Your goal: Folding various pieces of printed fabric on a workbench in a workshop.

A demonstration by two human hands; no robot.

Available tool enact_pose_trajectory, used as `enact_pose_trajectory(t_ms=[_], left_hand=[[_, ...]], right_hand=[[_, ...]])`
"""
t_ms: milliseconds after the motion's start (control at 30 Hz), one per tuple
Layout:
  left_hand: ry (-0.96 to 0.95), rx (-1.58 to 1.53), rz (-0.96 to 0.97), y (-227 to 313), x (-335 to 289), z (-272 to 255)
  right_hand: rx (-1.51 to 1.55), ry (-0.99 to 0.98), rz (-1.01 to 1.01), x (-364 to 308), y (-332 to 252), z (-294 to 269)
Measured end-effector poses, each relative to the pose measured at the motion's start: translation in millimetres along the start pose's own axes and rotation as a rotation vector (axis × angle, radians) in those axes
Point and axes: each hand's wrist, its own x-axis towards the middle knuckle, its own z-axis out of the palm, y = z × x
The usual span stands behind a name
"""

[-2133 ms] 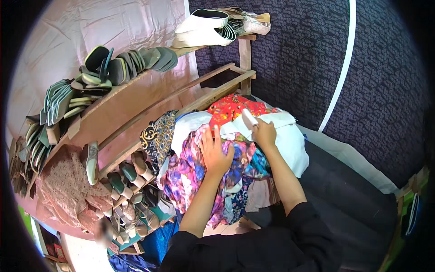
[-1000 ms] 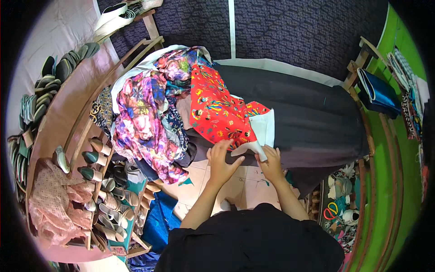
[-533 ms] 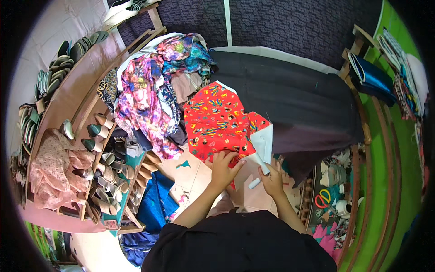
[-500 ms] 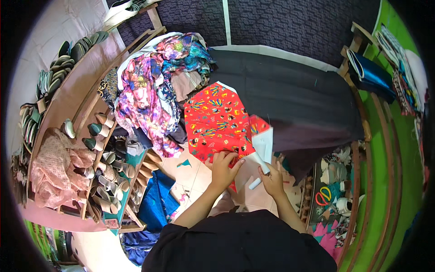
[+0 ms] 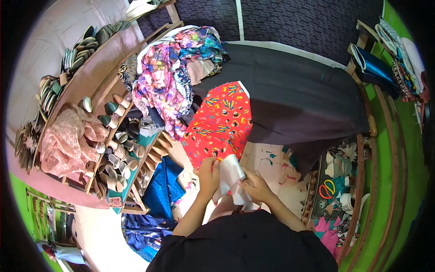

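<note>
Red cloth (image 5: 222, 124): held at its near edge in front of the body, with the far end seen over the dark-covered counter (image 5: 294, 75). Cannot tell whether resting on the counter or hanging above it. Long axis roughly along the 1-to-7 o'clock line.

Left hand (image 5: 209, 180): grasping the near edge of the red cloth, with the thumb on the side toward the white cloth (image 5: 231, 171). Placement of the other fingers partly hidden by the cloth. Right hand (image 5: 256, 186): closed around the right side of the white cloth, just beside the left hand and at about 3 o'clock from it.

Key relation: bulk of the red cloth at about 12 to 1 o'clock from the left hand, at about 11 o'clock from the right. Left hand nearer, in contact with the red cloth. White cloth between both hands, at 10 o'clock from the right, against the near end of the red cloth. Cannot tell whether joined to it or separate.

Surroundings: floral cloth (image 5: 159, 75) heaped at about 10 o'clock from the red cloth; blue cloth (image 5: 159, 183) at 9 o'clock from the left hand; scissors (image 5: 327, 194) at 3 o'clock from the right hand, well apart.
</note>
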Motion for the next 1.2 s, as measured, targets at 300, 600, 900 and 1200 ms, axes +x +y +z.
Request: enact_pose_trajectory(t_ms=[300,600,900,1200], left_hand=[[0.004,-0.107,-0.09,0,-1,-11],[-0.017,0.032,0.055,3,0,-15],[0.018,-0.113,-0.092,-37,3,-52],[-0.074,-0.132,-0.215,-33,-2,-61]], right_hand=[[0.178,-0.02,-0.089,13,-3,-14],[-0.069,-0.048,-0.036,31,19,-2],[0.034,-0.319,0.045,42,14,39],[0.217,-0.709,0.202,62,15,-12]])
